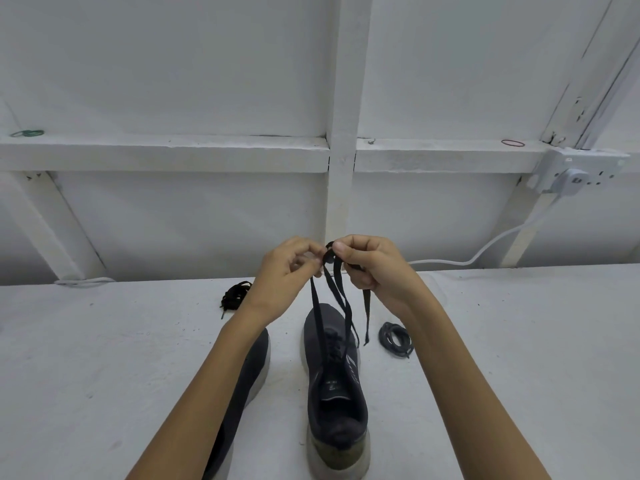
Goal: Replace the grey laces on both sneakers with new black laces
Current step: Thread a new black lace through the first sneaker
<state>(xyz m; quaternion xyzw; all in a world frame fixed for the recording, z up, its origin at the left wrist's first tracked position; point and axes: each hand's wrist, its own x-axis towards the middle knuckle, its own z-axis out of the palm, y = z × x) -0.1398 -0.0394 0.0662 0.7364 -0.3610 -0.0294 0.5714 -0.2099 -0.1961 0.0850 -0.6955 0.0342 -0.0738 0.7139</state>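
Over the white counter [104,358], left hand [291,268] and right hand [374,268] each keep a tight grip on the flat black lace [317,306], with a small loop between the fingertips. Its strands run down into the dark grey sneaker [332,375], whose toe points away. The second sneaker [258,362] sits partly under the left forearm. A bundled black lace [235,296] lies left, a coiled grey lace [396,339] right.

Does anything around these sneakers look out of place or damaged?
A red rubber band and green rubber bands lie loose on the wall ledge; paint is chipped on the slanted beam, upper right.
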